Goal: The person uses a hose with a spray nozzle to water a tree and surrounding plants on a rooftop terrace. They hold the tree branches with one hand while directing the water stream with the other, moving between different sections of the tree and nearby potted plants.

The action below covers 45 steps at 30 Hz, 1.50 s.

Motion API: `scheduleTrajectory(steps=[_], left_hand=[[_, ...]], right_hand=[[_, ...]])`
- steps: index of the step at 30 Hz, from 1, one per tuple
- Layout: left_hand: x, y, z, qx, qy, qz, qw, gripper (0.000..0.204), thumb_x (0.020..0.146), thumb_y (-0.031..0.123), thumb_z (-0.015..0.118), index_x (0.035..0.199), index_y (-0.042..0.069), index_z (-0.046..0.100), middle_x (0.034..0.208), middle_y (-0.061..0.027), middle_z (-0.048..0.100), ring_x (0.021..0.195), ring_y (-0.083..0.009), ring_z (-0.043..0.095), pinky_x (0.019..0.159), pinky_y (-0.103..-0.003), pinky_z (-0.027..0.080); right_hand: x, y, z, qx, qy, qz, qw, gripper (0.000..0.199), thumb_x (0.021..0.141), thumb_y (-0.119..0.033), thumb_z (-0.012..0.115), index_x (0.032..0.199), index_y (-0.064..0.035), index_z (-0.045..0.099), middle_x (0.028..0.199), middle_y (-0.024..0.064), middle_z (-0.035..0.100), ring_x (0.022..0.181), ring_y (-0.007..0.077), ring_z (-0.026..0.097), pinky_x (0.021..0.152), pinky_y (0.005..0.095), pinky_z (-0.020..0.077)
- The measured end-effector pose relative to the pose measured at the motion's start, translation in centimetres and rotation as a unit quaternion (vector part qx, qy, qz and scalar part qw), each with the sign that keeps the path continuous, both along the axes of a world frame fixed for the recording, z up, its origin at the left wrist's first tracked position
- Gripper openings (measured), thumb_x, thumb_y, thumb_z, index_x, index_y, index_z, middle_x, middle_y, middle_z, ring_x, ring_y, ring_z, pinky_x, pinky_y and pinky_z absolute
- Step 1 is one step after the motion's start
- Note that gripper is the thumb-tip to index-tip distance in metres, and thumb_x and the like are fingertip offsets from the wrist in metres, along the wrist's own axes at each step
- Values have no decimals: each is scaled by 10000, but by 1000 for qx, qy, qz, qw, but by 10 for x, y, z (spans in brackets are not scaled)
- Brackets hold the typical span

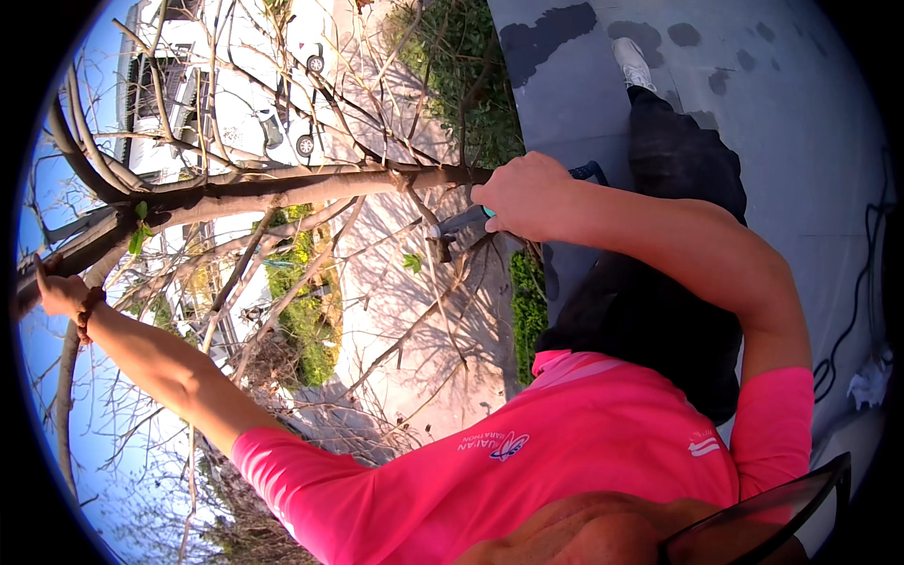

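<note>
My left hand (64, 294), with a dark beaded bracelet at the wrist, grips a thick brown tree limb (47, 268) at the far left. My right hand (529, 198) is closed around the handle of a hand tool (463, 220) with a grey, blade-like head. Its dark grip end shows past the fist, and a bit of teal shows by the fingers. That head lies against or close to a short side branch (424, 209) below the thick main branch (311, 185); whether it touches, I cannot tell. The tool's exact kind is unclear.
Bare twigs spread across the left and middle. My dark-trousered leg (683, 151) rests on a grey ledge (800, 141) with dark wet patches. Past its edge lie a paved ground (395, 282), hedges (527, 301) and a white car (268, 85). A black cable (866, 273) runs at the right.
</note>
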<state>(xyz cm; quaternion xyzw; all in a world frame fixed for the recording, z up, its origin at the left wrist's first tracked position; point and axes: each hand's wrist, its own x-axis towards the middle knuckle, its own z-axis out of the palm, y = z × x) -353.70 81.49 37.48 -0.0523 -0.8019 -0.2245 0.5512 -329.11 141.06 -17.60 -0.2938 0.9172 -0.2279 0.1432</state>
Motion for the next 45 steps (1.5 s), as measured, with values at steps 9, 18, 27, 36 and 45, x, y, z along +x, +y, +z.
scheduleTrajectory(steps=[9,18,27,36,45], left_hand=[[7,-19,-7,-274,37,123,953,593,834,-99,581,1336,189,708,938,-52,803,924,-124,727,930,-284,563],[5,-5,-14,-291,56,119,948,273,896,88,686,1151,60,778,903,-109,788,879,-146,709,916,-314,548],[10,26,-21,-123,47,48,990,297,854,78,765,1149,40,776,887,-132,779,803,-170,701,880,-327,555],[0,-13,-3,-205,14,86,975,653,826,-171,605,1364,187,698,951,-58,790,859,-125,699,883,-258,583],[3,-9,-13,-303,41,125,944,731,772,-182,567,1396,183,673,963,-48,788,877,-138,711,888,-302,593]], right_hand=[[-8,15,15,-52,40,-127,990,377,970,-408,688,1193,-112,620,914,151,730,861,394,723,695,497,557],[-11,18,26,-61,33,-126,990,398,996,-428,645,1211,-99,585,882,157,722,874,393,722,716,521,554],[0,9,6,31,-3,-16,999,369,983,-411,669,1193,-109,637,887,149,731,876,366,731,718,505,558],[-11,21,26,-52,39,-131,989,400,988,-414,664,1233,-101,617,890,160,731,888,373,731,723,501,560],[-4,18,22,-48,4,-78,996,341,974,-396,686,1107,-83,660,890,149,734,900,372,734,750,498,561]])
